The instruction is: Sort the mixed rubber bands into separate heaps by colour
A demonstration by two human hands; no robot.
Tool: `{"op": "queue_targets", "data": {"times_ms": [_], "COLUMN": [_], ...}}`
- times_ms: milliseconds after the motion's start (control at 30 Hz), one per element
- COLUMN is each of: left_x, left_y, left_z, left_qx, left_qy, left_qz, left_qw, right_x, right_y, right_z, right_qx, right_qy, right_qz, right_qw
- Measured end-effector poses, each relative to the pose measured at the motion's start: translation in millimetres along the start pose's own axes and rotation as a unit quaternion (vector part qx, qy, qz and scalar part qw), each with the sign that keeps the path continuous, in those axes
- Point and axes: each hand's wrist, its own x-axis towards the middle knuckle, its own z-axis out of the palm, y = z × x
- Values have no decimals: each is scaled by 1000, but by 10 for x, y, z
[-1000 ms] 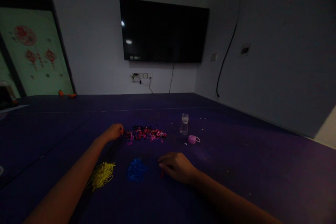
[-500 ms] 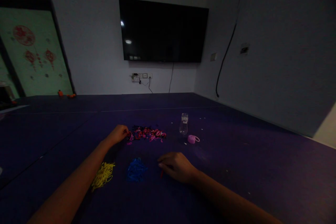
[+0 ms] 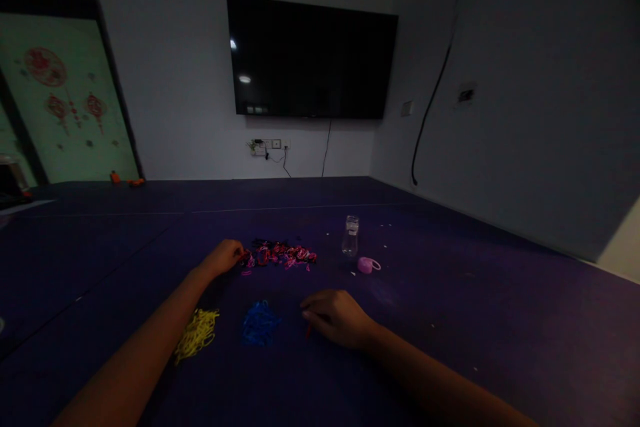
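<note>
My left hand [image 3: 227, 257] is closed at the left end of a loose heap of red, pink and black rubber bands [image 3: 280, 254]; whatever lies between its fingertips is too small and dark to make out. Resting on the purple surface, my right hand [image 3: 337, 317] has its fingers curled and pressed together. A red rubber band [image 3: 309, 329] pokes out beneath those fingers. Between my arms lies a pile of blue rubber bands [image 3: 260, 323]. Beside my left forearm is a pile of yellow rubber bands [image 3: 197, 333], partly covered by the arm.
A clear bottle [image 3: 351, 237] stands uncapped right of the heap, with a pink looped cap [image 3: 367, 265] near it. Small white scraps dot the purple floor mat [image 3: 450, 320]. Orange objects [image 3: 115, 177] sit by the far-left door. A television [image 3: 313, 60] hangs on the wall.
My left hand has shifted slightly right, into the edge of the red and pink heap, then stayed there. The right hand has kept its place.
</note>
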Motion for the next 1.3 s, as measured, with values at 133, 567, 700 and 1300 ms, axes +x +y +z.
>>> {"op": "queue_targets", "data": {"times_ms": [133,567,700,1300], "left_x": [-1,19,-13,43], "left_y": [-1,-55,-62,-157], "left_z": [5,63,95,-107], "left_qx": [8,72,87,45], "left_qy": [-6,-60,-67,-11], "left_qz": [2,-3,-13,-25], "left_qw": [1000,996,994,999], "right_x": [2,1,4,8], "right_y": [3,0,-4,-1], "right_z": [0,0,-2,2], "right_qx": [1,-3,-5,-3], "right_qy": [-4,1,0,-8], "right_qz": [0,-3,0,1], "right_qw": [1000,1000,1000,1000]}}
